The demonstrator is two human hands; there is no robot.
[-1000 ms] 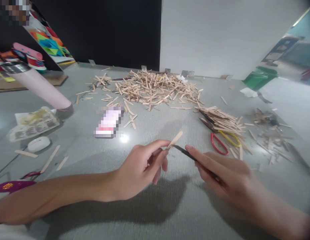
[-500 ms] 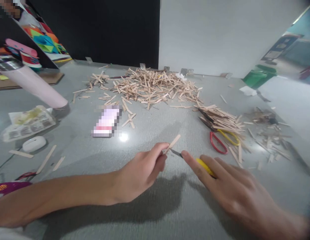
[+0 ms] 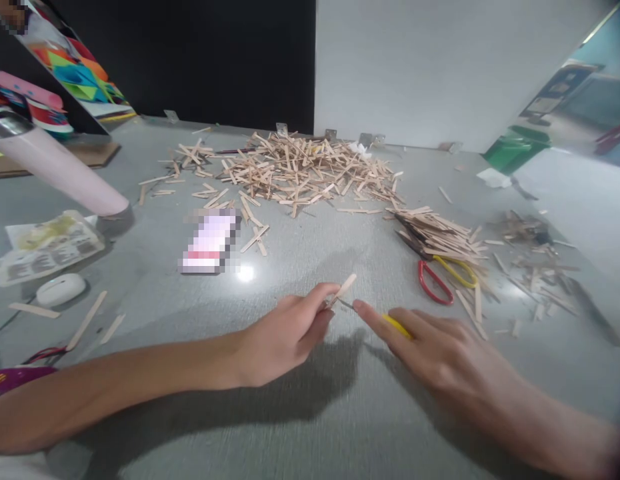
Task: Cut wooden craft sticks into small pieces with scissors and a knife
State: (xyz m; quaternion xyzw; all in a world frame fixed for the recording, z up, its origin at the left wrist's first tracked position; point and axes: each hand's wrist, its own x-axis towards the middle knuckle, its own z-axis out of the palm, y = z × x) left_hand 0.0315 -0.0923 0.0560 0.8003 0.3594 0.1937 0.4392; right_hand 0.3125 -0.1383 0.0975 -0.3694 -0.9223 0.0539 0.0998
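Asker: Hands first, what is each one doing?

Watcher: The left hand (image 3: 290, 333) pinches a short wooden stick (image 3: 344, 289) between thumb and fingertips, low over the grey worktop (image 3: 310, 413). The stick's free end points up and away to the right. The right hand (image 3: 440, 353) is closed round a knife (image 3: 397, 325) with a yellow handle, and its forefinger lies stretched along the top.

Asker: Does the blade meet the stick?

Watcher: The thin dark blade tip reaches the stick's lower end, right at the left fingertips. Whether it bites into the wood is too small to tell.

Asker: Where does this sit on the worktop?

Watcher: Near the front edge, about the middle, with both forearms coming in from the sides.

Asker: What lies around them?

Watcher: A big heap of sticks (image 3: 310, 170) spreads at the back by the wall. A smaller stack of sticks (image 3: 437, 233) lies to the right, over the blades of scissors (image 3: 443, 277) with one red and one yellow loop. Darker scraps (image 3: 535, 267) are scattered further right. A phone (image 3: 210, 241) lies flat ahead of the left hand. On the far left are a pink bottle (image 3: 55, 173), a printed packet (image 3: 45, 243), a white oval case (image 3: 60, 290) and a few loose sticks.
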